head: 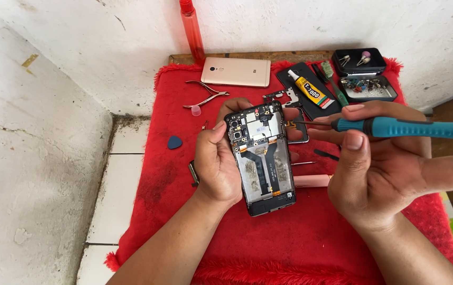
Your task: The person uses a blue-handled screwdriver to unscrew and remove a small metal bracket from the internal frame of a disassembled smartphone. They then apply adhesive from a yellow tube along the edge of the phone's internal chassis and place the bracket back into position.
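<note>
Red fuzzy cloth (311, 232) covers the table, where the left hand (217, 168) grips by its edges an opened black smartphone (262, 157) with exposed, likely fragile circuitry, while at three o'clock the right hand (377, 174) pinches a blue-handled precision screwdriver (395, 128).

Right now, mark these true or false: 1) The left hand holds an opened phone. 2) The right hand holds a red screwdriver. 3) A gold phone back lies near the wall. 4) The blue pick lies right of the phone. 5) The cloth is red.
1) True: the left hand grips the opened phone, its insides showing.
2) False: the right hand holds a blue screwdriver.
3) True: the gold phone back lies at the cloth's far edge.
4) False: the blue pick lies left of the phone.
5) True: the red cloth covers the work area.
</note>
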